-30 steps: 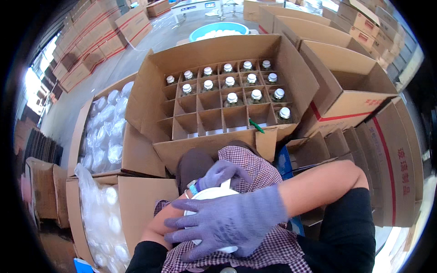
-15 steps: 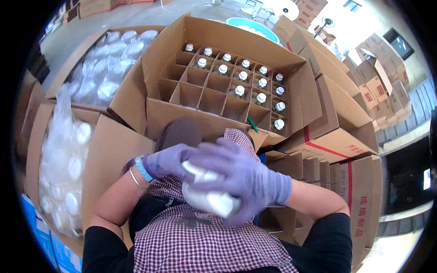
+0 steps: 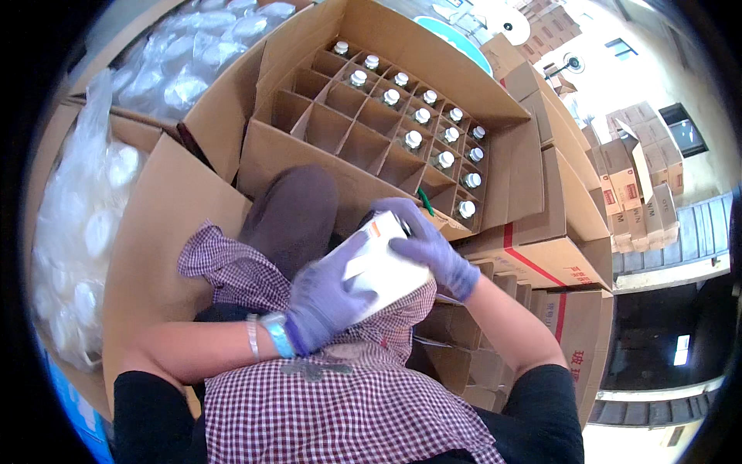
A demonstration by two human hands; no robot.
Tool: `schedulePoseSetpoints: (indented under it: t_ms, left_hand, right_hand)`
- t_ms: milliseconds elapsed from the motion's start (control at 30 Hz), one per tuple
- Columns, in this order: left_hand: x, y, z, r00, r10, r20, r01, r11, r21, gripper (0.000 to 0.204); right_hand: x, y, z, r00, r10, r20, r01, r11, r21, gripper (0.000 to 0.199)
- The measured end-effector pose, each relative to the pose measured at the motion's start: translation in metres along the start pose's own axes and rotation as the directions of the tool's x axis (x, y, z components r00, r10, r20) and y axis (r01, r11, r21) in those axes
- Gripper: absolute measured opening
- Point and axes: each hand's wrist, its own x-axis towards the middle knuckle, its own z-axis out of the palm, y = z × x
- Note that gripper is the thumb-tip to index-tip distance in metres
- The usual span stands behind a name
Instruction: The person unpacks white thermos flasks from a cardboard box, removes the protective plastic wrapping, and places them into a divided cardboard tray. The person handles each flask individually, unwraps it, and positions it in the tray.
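Above my lap I hold a white box (image 3: 396, 288) with a small orange mark near its far end; it lies tilted between my gloved hands. My left hand (image 3: 328, 298) is wrapped around its near left side. At the far right end, my right hand (image 3: 427, 249) grips the box with bent fingers, and a small dark spot shows beside them. Just beyond is a carton with cardboard dividers (image 3: 340, 153), where several white-capped glass bottles (image 3: 412, 140) stand upright in compartments. A green thing (image 3: 426, 203) sticks up at its near edge.
On the left, two open cartons hold plastic-wrapped white items (image 3: 99, 232) and wrapped clear items (image 3: 185, 81). Open cartons (image 3: 533, 224) with red stripes crowd the right side. A blue tub (image 3: 456, 37) stands behind, and stacked boxes (image 3: 638, 166) line the far right.
The blurred white object has become a clearly seen box, now turned with its far end up and right. My left hand has shifted under its side; my right has moved to its far end.
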Motion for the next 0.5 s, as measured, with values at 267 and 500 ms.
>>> schedulePoseSetpoints:
  t_ms: [267,500]
  left_hand:
    - [0.057,-0.039,-0.091,0.737,0.326,0.593,0.04,0.854,-0.519,0.078]
    - [0.033,-0.026,-0.021,0.984,-0.078,0.16,0.118,0.96,-0.256,0.068]
  right_hand:
    - [-0.015,-0.096,0.044,0.709,-0.387,0.589,0.704,0.42,-0.573,0.083]
    - [-0.014,-0.005,0.007,0.958,-0.28,0.07,0.283,0.867,-0.41,0.072]
